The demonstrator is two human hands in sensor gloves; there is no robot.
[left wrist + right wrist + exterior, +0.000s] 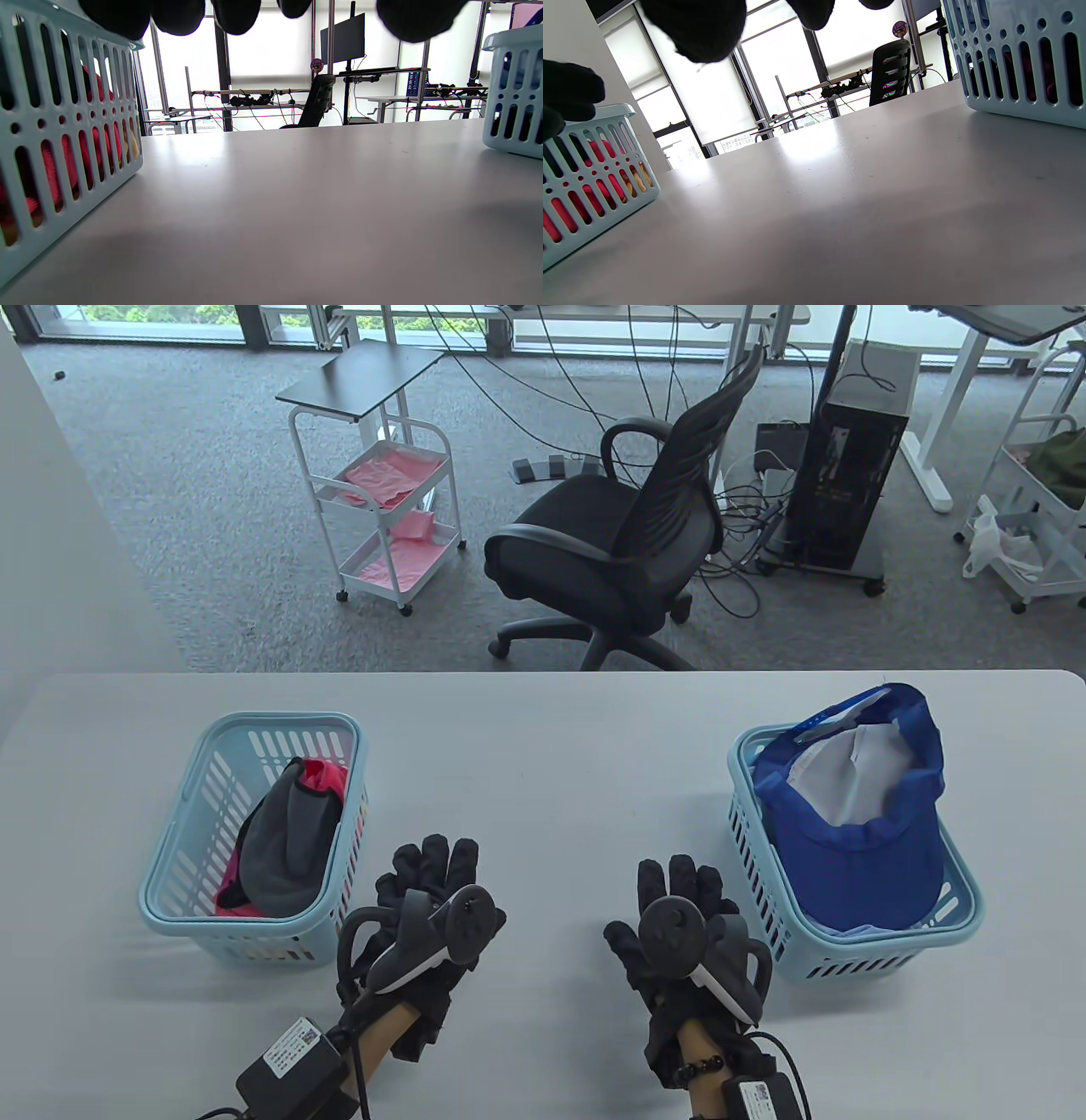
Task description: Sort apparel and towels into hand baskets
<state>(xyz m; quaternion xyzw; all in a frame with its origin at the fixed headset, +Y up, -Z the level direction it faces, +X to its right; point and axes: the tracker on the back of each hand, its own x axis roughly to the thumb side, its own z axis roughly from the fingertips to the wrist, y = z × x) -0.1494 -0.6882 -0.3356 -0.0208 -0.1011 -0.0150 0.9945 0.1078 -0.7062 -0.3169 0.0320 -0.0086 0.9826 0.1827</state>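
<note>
A light blue basket (161, 857) on the table's left holds a grey garment (284, 848) over red-pink cloth (327, 774). It also shows in the left wrist view (63, 140) and the right wrist view (594, 178). A second light blue basket (963, 916) on the right holds a blue visor cap (857, 840) with white cloth (840, 772) inside it. My left hand (428, 869) and right hand (679, 895) lie flat on the table between the baskets, fingers spread, holding nothing.
The white table (543, 746) lies between the baskets. Beyond its far edge stand a black office chair (628, 534), a white trolley (382, 500) with pink bags, and a computer tower (848, 475).
</note>
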